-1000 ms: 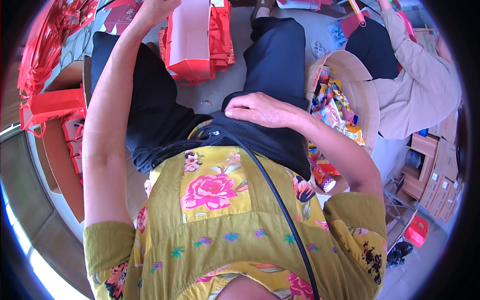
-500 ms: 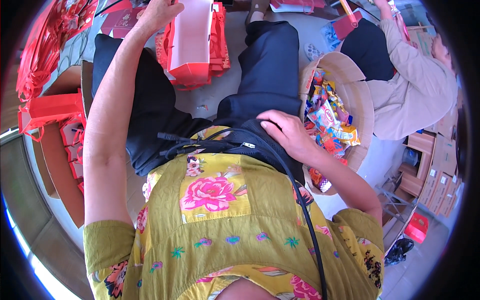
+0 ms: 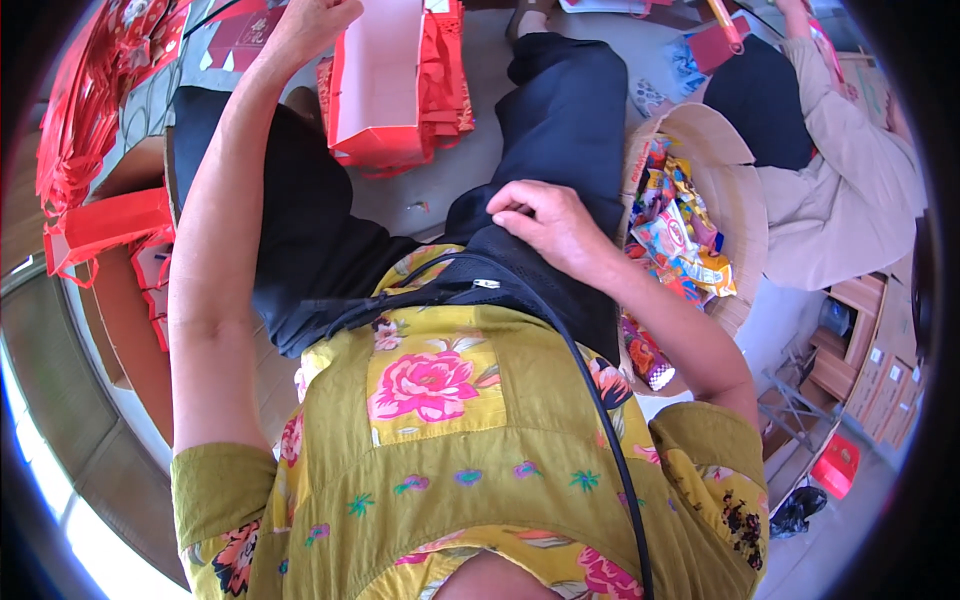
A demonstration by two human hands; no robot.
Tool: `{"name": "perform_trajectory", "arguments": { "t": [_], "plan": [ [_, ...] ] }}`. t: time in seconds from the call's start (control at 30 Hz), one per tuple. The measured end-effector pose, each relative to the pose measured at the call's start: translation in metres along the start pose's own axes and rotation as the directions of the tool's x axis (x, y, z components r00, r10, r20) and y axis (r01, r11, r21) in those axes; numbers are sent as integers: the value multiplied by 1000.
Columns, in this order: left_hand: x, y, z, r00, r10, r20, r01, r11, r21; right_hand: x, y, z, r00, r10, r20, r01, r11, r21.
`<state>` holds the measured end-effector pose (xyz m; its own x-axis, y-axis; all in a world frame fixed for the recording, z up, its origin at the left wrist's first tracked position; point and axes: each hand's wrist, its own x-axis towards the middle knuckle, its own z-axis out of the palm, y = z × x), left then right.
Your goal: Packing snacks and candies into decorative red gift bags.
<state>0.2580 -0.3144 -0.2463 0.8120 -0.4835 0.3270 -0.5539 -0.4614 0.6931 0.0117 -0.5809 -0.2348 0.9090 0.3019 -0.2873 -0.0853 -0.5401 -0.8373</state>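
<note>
My left hand (image 3: 318, 24) is at the upper edge of the view, its fingers curled at the far left wall of a long red box (image 3: 378, 138) with a pale inside. The box stands open between my knees, beside several red gift bags (image 3: 443, 95) with ribbon handles. The frame's edge cuts off part of that hand. My right hand (image 3: 548, 222) hovers over my right thigh by a black waist pouch (image 3: 505, 252), fingers loosely bent, thumb apart, nothing visible in it. A black cable (image 3: 560, 330) runs across my front.
On my right stands a round cardboard container (image 3: 735, 185) of colourful snack packets (image 3: 675, 230). To my left, a cardboard carton (image 3: 120, 310) holds red boxes (image 3: 120, 222); red bags (image 3: 90, 110) hang behind it. A person in beige (image 3: 840, 190) sits at the right, near stacked cartons (image 3: 880, 380).
My right hand has lifted from the waist pouch and drawn slightly left, its fingers more bent. My left hand has moved a little up, with the red box shifting slightly. The view has shifted a little.
</note>
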Motion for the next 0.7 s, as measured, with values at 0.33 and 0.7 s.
{"name": "perform_trajectory", "arguments": {
  "t": [0.33,0.7],
  "plan": [
    [-16,35,-19,989,-109,97,108,994,14,-56,-35,-77,964,210,163,-187,971,-146],
    [-14,51,-16,985,-98,145,95,995,26,-96,-48,-47,938,184,293,-17,870,-492]
  ]
}}
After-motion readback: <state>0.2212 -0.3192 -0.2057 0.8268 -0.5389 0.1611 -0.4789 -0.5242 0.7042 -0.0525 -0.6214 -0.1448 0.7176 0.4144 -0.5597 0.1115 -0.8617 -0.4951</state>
